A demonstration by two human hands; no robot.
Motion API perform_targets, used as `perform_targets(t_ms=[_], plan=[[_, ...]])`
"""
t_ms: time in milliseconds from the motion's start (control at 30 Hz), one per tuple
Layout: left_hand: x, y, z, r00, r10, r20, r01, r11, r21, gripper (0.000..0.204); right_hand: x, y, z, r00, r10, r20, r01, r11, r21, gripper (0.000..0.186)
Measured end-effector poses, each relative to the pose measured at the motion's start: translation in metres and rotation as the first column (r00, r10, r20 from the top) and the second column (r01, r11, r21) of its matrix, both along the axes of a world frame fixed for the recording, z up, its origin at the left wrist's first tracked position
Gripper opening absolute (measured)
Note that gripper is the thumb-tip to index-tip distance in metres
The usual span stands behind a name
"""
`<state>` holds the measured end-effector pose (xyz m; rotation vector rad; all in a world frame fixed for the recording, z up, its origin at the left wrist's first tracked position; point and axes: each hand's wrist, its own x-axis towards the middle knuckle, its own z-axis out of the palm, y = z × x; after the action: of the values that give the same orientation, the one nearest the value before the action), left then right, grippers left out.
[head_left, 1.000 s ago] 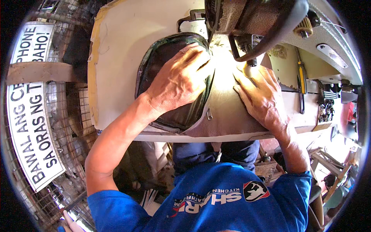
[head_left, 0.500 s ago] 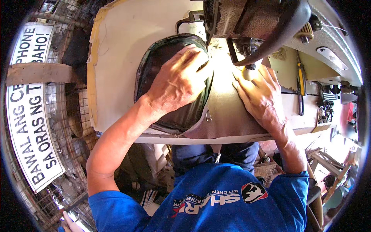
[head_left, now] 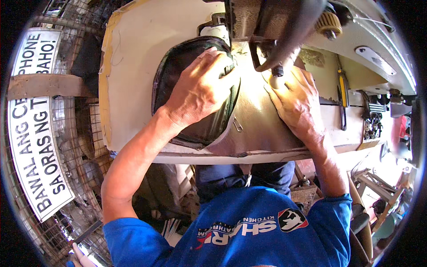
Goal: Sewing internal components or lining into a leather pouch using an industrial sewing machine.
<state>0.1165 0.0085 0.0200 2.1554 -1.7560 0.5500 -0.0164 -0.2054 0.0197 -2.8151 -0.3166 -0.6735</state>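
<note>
A dark curved fabric piece with a zipper along its rim (head_left: 171,75) lies on the pale worktable (head_left: 129,44), beside the sewing machine's head (head_left: 247,22). My left hand (head_left: 198,89) rests over it, fingers bent and closed on its right edge near the needle area. Under the bright lamp, a smooth greyish sheet (head_left: 255,135) extends right from the dark piece, with a metal zipper pull (head_left: 238,127) on it. My right hand (head_left: 296,104) presses flat on this sheet right of the needle area, fingers apart, some tips hidden behind machine parts.
A yellow-and-black handled tool (head_left: 342,89) lies at the right, near small metal machine fittings (head_left: 372,124). The machine's arm (head_left: 364,53) overhangs the table's right side. A wire mesh with white signs (head_left: 38,155) stands at the left; wooden frames (head_left: 378,187) are at lower right.
The machine, work and both hands appear slightly higher and further left in the picture. Both hands keep much the same grip and pose.
</note>
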Motion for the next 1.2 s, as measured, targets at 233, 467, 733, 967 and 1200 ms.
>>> perform_targets(t_ms=[233,467,733,967,1200], plan=[[-0.001,0.002,0.001,0.994,-0.075,-0.083,0.072,0.997,-0.034,0.031,-0.051,0.005,0.003,0.997,-0.060,0.038,0.054,0.989,0.139,0.025],[-0.012,0.006,0.001,0.996,-0.029,-0.080,0.024,0.998,-0.056,0.025,-0.124,-0.095,-0.006,0.691,-0.631,0.353,0.624,0.767,0.148,0.041],[-0.009,0.003,0.017,0.983,-0.119,-0.142,0.108,0.991,-0.085,0.031,-0.134,-0.051,-0.041,0.793,-0.604,0.081,0.512,0.732,0.448,0.051],[-0.021,0.054,0.060,0.954,0.057,-0.293,0.028,0.960,0.279,0.051,-0.093,0.069,-0.001,0.966,0.256,0.036,-0.254,0.915,0.314,0.038],[-0.048,0.088,0.062,0.906,0.073,-0.417,0.140,0.878,0.458,0.076,-0.091,0.075,-0.008,0.977,0.215,-0.001,-0.198,0.903,0.382,0.042]])
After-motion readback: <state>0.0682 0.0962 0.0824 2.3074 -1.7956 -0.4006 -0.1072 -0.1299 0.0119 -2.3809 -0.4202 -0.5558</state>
